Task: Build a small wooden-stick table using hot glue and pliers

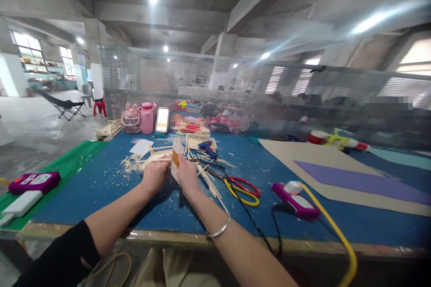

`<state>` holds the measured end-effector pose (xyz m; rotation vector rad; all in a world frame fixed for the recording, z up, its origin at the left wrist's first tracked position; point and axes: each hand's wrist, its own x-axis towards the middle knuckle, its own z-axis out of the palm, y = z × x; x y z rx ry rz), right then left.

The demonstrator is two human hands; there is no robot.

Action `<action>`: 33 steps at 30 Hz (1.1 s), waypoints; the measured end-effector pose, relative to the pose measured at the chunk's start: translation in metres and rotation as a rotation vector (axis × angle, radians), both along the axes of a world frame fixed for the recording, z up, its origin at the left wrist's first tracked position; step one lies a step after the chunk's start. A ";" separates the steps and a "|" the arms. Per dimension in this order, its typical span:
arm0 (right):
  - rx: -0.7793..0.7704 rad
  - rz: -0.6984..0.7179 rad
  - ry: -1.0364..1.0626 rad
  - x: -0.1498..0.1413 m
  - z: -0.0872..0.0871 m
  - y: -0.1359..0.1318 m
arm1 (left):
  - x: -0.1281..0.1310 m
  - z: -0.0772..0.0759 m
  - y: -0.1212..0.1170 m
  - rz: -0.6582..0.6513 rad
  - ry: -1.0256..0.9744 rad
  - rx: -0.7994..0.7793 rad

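Note:
My left hand [154,175] and my right hand [187,174] meet over the blue table [101,188]. Between them stands a small model built of thin wooden sticks [175,158], pale with an orange patch. My left hand's fingers are curled round a flat stick frame [155,158] joined to it. My right hand's fingers press against the model's upright side. A silver bangle [218,231] sits on my right wrist. Loose wooden sticks [210,184] lie scattered just right of my hands.
Red and yellow scissors [243,189] and a black cable lie right of the sticks. A blue glue gun [208,148] rests behind. A pink device [296,197] with a yellow cord, brown and purple sheets [353,179], pink bottles [147,117] and a mesh screen [235,85] surround the work area.

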<state>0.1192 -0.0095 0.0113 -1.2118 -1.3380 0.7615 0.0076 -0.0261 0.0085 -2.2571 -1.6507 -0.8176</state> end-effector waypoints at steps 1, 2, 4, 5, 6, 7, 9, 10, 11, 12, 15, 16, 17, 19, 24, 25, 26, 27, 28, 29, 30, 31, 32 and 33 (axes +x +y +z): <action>0.002 -0.015 -0.015 0.000 -0.001 0.002 | 0.000 0.000 0.000 -0.001 0.002 -0.001; -0.001 -0.034 -0.027 0.001 -0.001 0.003 | 0.000 0.000 0.000 -0.003 0.004 -0.002; -0.012 -0.065 -0.036 0.003 -0.002 0.005 | 0.001 -0.001 0.001 -0.002 0.006 -0.003; -0.016 -0.066 -0.038 0.003 -0.002 0.005 | 0.001 -0.001 0.001 0.002 0.005 -0.003; -0.014 -0.061 -0.043 0.003 -0.003 0.005 | 0.001 -0.002 0.001 0.007 0.005 -0.003; -0.007 -0.051 -0.051 0.002 -0.003 0.004 | 0.001 -0.002 0.001 0.011 0.004 -0.004; 0.012 -0.027 -0.064 0.001 -0.003 0.003 | 0.000 -0.002 0.001 0.014 0.004 -0.003; 0.020 -0.023 -0.071 0.001 -0.003 0.003 | 0.000 -0.003 0.001 0.011 0.006 -0.002; 0.024 -0.028 -0.077 0.002 -0.003 0.003 | -0.001 -0.003 0.001 0.005 0.008 -0.002; 0.023 -0.038 -0.082 0.003 -0.003 0.004 | -0.001 -0.003 0.001 -0.001 0.010 -0.001; 0.025 -0.073 -0.106 0.007 -0.002 0.006 | 0.001 -0.003 -0.001 -0.007 0.012 0.000; 0.031 -0.084 -0.119 0.007 -0.001 0.006 | 0.002 -0.004 -0.001 -0.004 0.011 0.001; 0.042 -0.092 -0.135 0.007 -0.001 0.005 | 0.002 -0.004 -0.001 0.002 0.008 0.003; 0.064 -0.103 -0.169 0.005 -0.002 0.004 | 0.001 -0.003 0.000 0.011 0.002 0.007; 0.052 -0.108 -0.192 0.005 -0.002 0.006 | 0.000 -0.004 0.000 -0.014 0.006 0.015; 0.048 -0.118 -0.194 0.007 -0.001 0.007 | 0.000 -0.004 0.000 -0.019 0.007 0.016; 0.049 -0.127 -0.199 0.007 -0.001 0.007 | 0.001 -0.004 -0.001 -0.021 0.006 0.017; 0.054 -0.132 -0.207 0.008 -0.001 0.007 | 0.001 -0.004 -0.001 -0.019 0.005 0.017; 0.061 -0.134 -0.214 0.008 -0.001 0.006 | 0.002 -0.004 -0.002 -0.015 0.002 0.018; 0.071 -0.131 -0.223 0.008 -0.001 0.005 | 0.002 -0.004 -0.002 -0.011 0.000 0.018; 0.078 -0.128 -0.235 0.008 0.000 0.005 | 0.002 -0.003 -0.002 -0.009 -0.002 0.019; 0.082 -0.128 -0.249 0.008 0.000 0.004 | 0.001 -0.003 -0.002 -0.011 -0.003 0.020; 0.081 -0.133 -0.262 0.008 0.001 0.004 | 0.001 -0.003 -0.002 -0.018 -0.003 0.021; 0.078 -0.140 -0.273 0.008 0.002 0.004 | 0.001 -0.003 -0.002 -0.028 -0.003 0.022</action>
